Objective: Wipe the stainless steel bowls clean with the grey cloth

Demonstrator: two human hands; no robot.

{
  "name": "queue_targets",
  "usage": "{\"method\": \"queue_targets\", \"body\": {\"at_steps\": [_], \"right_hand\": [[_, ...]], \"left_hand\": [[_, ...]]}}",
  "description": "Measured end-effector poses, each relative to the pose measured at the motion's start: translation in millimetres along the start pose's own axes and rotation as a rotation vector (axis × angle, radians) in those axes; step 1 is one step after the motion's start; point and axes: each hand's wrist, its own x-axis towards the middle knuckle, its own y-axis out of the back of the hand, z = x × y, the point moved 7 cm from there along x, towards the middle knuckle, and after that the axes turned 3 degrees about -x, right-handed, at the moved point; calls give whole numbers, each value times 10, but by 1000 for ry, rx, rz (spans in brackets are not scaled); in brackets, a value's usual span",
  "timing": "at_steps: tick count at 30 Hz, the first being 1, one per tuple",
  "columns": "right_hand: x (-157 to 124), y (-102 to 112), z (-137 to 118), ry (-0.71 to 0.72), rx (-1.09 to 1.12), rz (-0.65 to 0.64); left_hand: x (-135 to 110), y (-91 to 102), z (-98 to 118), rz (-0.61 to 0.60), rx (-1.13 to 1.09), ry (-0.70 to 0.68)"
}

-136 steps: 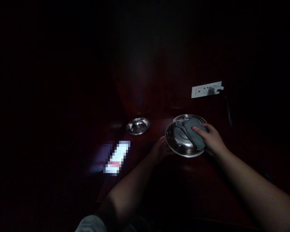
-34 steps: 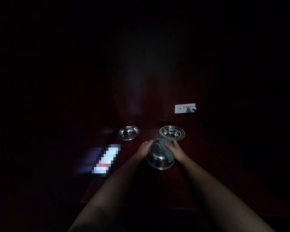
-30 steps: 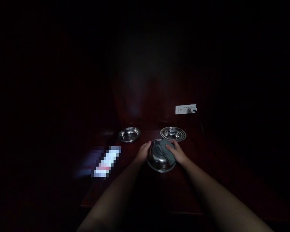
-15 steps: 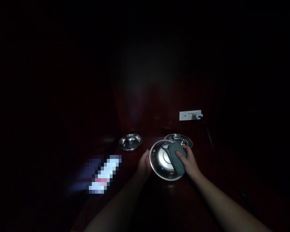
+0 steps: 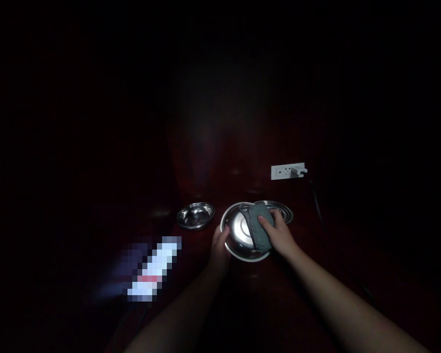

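Note:
A shiny metal bowl (image 5: 237, 230) is held up with its rounded underside facing me. My left hand (image 5: 219, 247) grips its left rim, thumb over the outer side and the other fingers hidden behind. Pressed against the bowl's right part is a folded grey-green cloth (image 5: 260, 229). My right hand (image 5: 279, 234) is closed on this cloth, its thumb lying across the front. Behind the held bowl, and partly covered by it, more metal bowls (image 5: 287, 215) sit nested on the dark red surface.
Another metal bowl (image 5: 195, 215) stands to the left on the surface. Nearer to me on the left lies a bright, pixelated screen (image 5: 154, 269) with a cable. A white wall socket (image 5: 286, 171) holds a plug whose cord hangs down on the right. The surroundings are very dark.
Both hands and the bowl have shifted slightly up and left. The cloth has moved a little left across the bowl's underside, and my left thumb now lies over the rim.

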Motion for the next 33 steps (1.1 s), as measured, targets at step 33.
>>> {"method": "queue_targets", "body": {"at_steps": [33], "right_hand": [[-220, 73, -56, 123, -135, -136]], "left_hand": [[50, -16, 48, -43, 208, 33]]}}
